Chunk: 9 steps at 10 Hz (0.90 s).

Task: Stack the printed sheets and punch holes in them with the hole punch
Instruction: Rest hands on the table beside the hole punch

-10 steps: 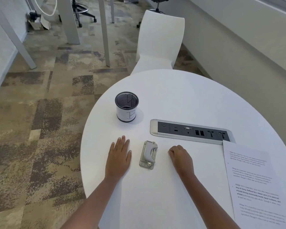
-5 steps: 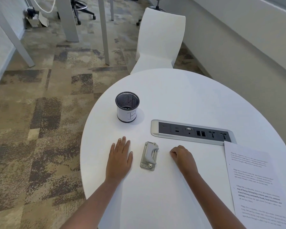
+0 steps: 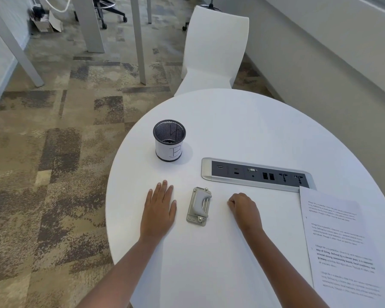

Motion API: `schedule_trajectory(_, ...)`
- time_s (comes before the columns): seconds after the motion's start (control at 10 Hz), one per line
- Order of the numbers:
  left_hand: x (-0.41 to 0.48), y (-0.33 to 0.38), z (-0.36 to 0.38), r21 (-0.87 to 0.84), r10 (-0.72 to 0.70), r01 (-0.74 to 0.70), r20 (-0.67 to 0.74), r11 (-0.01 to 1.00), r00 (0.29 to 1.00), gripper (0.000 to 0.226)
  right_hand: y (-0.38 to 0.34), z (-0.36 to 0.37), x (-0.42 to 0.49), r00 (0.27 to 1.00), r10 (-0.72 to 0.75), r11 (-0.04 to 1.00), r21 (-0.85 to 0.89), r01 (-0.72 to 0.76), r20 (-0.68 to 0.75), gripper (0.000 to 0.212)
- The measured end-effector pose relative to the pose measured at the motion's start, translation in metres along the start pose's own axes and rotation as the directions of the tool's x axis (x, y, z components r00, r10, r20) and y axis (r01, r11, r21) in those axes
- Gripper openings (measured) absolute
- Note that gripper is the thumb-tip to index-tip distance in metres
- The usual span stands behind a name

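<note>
On the white worktop, between the two hands, the punch is set down, touched by neither. The left hand is laid flat just beside it, palm down, its fingers straight. The right hand is rested on the other side, fingers curled into a loose fist in which nothing is held. The sheets are found well apart from the punch, at the right edge, printed side up, one corner lapped over the end of the socket strip. Whether one sheet or several lie there cannot be told — only a top page is seen, and part of it runs out of view. A mesh cup is stood beyond the left hand.

By the look of things, the task is hardly begun: no paper is fed into the punch, no holes can be made out along any edge, and nothing is taken up. Nearly everything is left — the sheets to be gathered and squared, brought to the punch, slid into its slot and pressed through.
</note>
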<state>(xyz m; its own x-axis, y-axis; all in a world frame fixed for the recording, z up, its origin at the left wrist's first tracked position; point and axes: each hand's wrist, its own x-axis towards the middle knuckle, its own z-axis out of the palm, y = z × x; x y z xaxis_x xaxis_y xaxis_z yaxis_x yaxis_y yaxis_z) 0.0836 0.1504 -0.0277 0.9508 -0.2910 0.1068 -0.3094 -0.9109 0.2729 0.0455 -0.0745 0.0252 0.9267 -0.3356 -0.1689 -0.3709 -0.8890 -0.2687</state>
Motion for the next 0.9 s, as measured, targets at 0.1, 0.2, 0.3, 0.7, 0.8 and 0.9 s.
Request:
schedule_trajectory(0.1,-0.001,0.0,0.0,-0.002,0.002,-0.002,-0.004,1.0,1.0,0.046,-0.002,0.004,-0.003,1.0,0.006,0.998,-0.059,-0.005,0.019,0.015)
schedule_trajectory(0.2,-0.002,-0.001,0.001,-0.005,0.0,0.0,-0.007,1.0,1.0,0.046,-0.001,0.009,-0.001,1.0,-0.009,0.992,-0.128,0.013,0.028,0.018)
schedule_trajectory(0.3,-0.001,0.0,0.001,0.0,0.003,-0.003,-0.012,1.0,1.0,0.045,-0.006,0.009,0.001,0.999,0.024,0.988,-0.15,-0.019,0.027,0.02)
schedule_trajectory(0.7,0.0,0.0,0.001,-0.005,-0.004,0.004,-0.003,1.0,1.0,0.046,-0.014,-0.014,0.017,0.992,0.1,0.938,0.327,-0.119,0.072,0.029)
schedule_trajectory(0.8,0.0,0.001,0.001,-0.011,-0.003,0.003,-0.008,1.0,1.0,0.045,-0.044,-0.035,0.027,0.999,-0.009,0.861,0.508,0.029,-0.041,0.03)
schedule_trajectory(0.9,-0.001,0.0,0.001,-0.01,0.006,-0.006,-0.018,1.0,1.0,0.045,-0.088,-0.062,0.044,0.989,-0.078,0.813,0.567,0.135,-0.125,0.032)
